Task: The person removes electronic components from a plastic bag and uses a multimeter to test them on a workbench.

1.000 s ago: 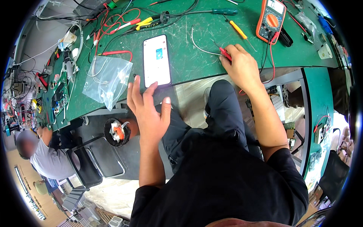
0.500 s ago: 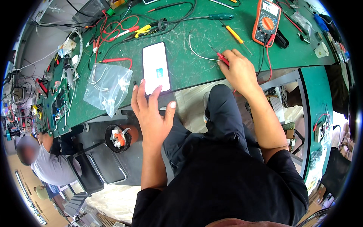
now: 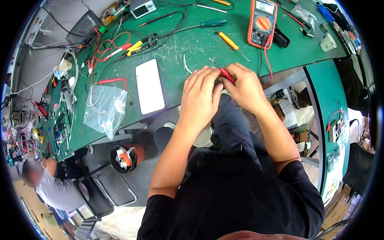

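In my right hand [image 3: 247, 89] is a red test probe [image 3: 227, 75], its thin metal tip pointing away and to the left. My left hand [image 3: 200, 98] is right beside it, fingers bent and drawn together; its fingertips and whatever they may grip are hidden. A thin white wire [image 3: 186, 64] runs under the left fingers. To the left, a smartphone [image 3: 150, 86] with a blank white screen lies near the bench edge. An orange multimeter [image 3: 263, 24], with a red lead plugged in, rests beyond my right hand.
On the green bench [image 3: 172, 52] lie a yellow screwdriver [image 3: 229, 41], a dark green-handled tool [image 3: 213, 23] and yellow-black pliers [image 3: 136, 48]. A clear plastic bag [image 3: 105, 110] with white wires overhangs the front edge. A paper cup [image 3: 328, 43] stands at right. Another person [image 3: 60, 186] sits at left.
My left hand has left the phone and moved right, beside my right hand, covering part of the white wire. The phone's screen has lost its small blue picture. The camera view has shifted.
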`<action>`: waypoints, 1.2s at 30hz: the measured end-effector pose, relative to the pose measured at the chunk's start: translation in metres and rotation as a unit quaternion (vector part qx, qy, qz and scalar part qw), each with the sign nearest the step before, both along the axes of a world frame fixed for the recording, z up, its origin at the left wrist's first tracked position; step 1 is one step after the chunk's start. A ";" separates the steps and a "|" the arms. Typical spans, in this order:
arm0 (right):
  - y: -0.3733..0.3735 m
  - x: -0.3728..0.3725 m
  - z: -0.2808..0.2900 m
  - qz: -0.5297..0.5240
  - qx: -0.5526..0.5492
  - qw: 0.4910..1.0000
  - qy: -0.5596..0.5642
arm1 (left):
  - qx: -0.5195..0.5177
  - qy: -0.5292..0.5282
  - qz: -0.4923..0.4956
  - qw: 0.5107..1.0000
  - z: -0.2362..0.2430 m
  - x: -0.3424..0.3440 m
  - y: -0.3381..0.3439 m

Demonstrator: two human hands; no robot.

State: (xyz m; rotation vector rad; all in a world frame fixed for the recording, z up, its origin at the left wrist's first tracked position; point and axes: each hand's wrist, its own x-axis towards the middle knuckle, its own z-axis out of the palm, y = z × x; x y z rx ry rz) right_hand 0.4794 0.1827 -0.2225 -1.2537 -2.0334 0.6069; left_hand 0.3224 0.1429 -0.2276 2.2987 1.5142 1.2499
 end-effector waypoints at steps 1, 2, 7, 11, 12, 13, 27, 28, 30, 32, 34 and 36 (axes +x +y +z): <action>0.000 0.002 -0.001 0.003 0.007 1.000 0.015 | 0.026 -0.017 0.003 1.000 -0.003 0.003 0.007; 0.001 0.006 -0.001 -0.003 -0.012 1.000 0.028 | -0.007 -0.025 -0.005 1.000 -0.004 0.006 0.011; 0.003 0.020 -0.009 -0.009 -0.107 0.988 0.110 | -0.119 -0.085 -0.045 0.988 -0.004 0.004 0.023; 0.002 0.030 -0.013 -0.029 -0.163 0.974 0.156 | -0.139 -0.113 -0.037 0.983 -0.001 0.009 0.029; 0.001 0.031 -0.012 -0.038 -0.170 0.969 0.175 | -0.138 -0.119 -0.023 0.983 0.000 0.009 0.030; -0.001 0.032 -0.015 -0.033 -0.169 0.964 0.204 | -0.138 -0.119 -0.018 0.983 0.004 0.009 0.030; -0.011 0.033 -0.013 0.040 -0.253 0.948 0.191 | -0.271 -0.359 -0.057 0.891 -0.008 0.006 0.039; -0.012 0.032 -0.014 0.042 -0.258 0.946 0.193 | -0.273 -0.364 -0.059 0.889 -0.009 0.005 0.039; -0.012 0.029 -0.014 0.047 -0.266 0.943 0.195 | -0.275 -0.374 -0.063 0.884 -0.010 0.005 0.040; -0.012 0.027 -0.011 0.036 -0.270 0.943 0.192 | -0.277 -0.383 -0.069 0.878 -0.011 0.004 0.040; -0.011 0.026 -0.012 0.032 -0.265 0.946 0.186 | -0.283 -0.390 -0.077 0.873 -0.011 0.004 0.039; -0.009 0.025 -0.017 0.034 -0.248 0.952 0.175 | -0.286 -0.396 -0.080 0.869 -0.010 0.003 0.039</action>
